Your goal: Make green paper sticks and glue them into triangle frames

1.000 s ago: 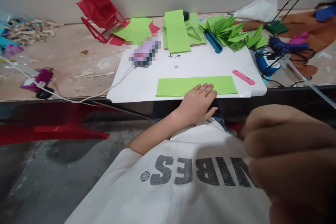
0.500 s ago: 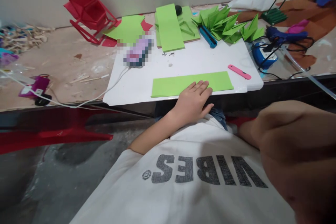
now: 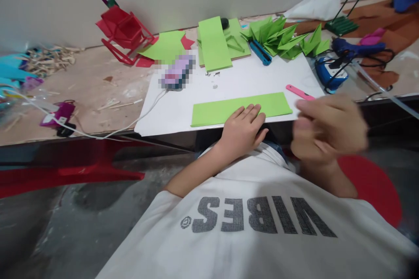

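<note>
A long light-green paper strip [image 3: 212, 111], folded flat, lies along the front edge of the white board [image 3: 278, 78]. My left hand [image 3: 244, 128] rests on the strip's middle, palm down with its fingers stretched out and holding nothing. Off the board's front right corner, my right hand [image 3: 330, 128] is raised in the air with bent fingers. Motion blurs it, so whether it holds anything cannot be made out. Just beyond it, a pink folding knife or cutter [image 3: 297, 91] lies on the board, partly covered by that hand.
Green sheets [image 3: 214, 43], folded green paper points [image 3: 278, 37] and a blue cutter [image 3: 260, 52] lie at the back. A phone [image 3: 178, 72] with a white cable is at left, near a red miniature chair [image 3: 122, 32]. A blue glue gun [image 3: 356, 48] with black cord sits right.
My right hand has come down from close to the camera to beside the board's right front corner. My left hand stays on the strip. The view has shifted slightly.
</note>
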### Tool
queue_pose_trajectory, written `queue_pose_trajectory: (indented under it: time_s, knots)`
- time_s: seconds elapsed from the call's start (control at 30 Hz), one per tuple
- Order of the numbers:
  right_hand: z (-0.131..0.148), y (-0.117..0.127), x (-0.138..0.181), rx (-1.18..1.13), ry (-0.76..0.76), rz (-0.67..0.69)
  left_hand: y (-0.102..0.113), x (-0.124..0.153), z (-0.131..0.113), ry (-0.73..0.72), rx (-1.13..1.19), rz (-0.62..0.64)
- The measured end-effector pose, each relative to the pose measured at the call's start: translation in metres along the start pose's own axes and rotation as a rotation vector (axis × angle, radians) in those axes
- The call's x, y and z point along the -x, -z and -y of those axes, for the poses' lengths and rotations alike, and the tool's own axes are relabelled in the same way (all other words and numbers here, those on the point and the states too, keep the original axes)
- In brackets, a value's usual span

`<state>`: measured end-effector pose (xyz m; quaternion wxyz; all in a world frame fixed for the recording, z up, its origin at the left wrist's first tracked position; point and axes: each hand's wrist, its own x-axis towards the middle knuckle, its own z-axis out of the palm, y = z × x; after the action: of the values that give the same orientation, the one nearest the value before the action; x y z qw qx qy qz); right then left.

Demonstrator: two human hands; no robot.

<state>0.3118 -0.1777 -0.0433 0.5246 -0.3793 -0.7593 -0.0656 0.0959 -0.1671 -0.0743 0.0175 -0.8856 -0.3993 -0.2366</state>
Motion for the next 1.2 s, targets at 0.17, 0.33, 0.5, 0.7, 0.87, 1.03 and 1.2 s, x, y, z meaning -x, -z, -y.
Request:
queue_pose_trajectory:
  time_s: [0.17,0.33,0.5,0.7,0.87,1.03,1.2]
  knots:
    - [-0.019,-0.026,0.003,0.085,0.044,0.175,0.000,0.003,0.006,-0.006,0.006,-0.015]
    - [-0.023,-0.026,0.024,0.170,-0.094,0.435,0.000,0.002,0.007,0.030,0.054,-0.004]
    - [-0.017,-0.025,0.024,0.238,-0.134,0.453,-0.002,0.000,0.006,0.109,0.126,-0.028]
    - [-0.009,-0.022,0.011,0.288,-0.168,0.567,-0.003,-0.002,0.005,0.124,0.142,-0.042]
    - [-0.005,-0.022,0.008,0.301,-0.169,0.602,-0.002,-0.002,0.005,0.119,0.170,-0.044]
    - [-0.005,-0.023,0.011,0.302,-0.176,0.604,-0.002,-0.001,0.004,0.092,0.174,-0.042]
    - [-0.002,-0.023,0.011,0.323,-0.169,0.611,-0.001,-0.001,0.003,0.101,0.160,-0.017]
